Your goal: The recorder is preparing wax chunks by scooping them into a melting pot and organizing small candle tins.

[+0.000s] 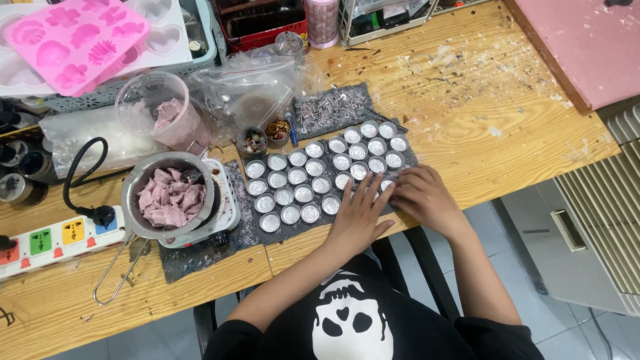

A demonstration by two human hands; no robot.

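Several small round metal cups (313,175) stand in rows on a dark grey mat (251,230) on the wooden table (467,113). My left hand (358,217) lies flat on the mat's near right part, fingers spread and touching the nearest cups. My right hand (421,195) rests beside it at the mat's right corner, fingers curled down over the cups there; what lies under them is hidden. Neither hand visibly holds anything.
A metal pot of pink wax chunks (170,198) sits on a small white heater (225,207) to the left, its wire handle (117,273) toward me. A power strip (50,241), pink silicone mould (77,37), plastic jug (160,110), bags and a pile of wick tabs (330,107) lie behind.
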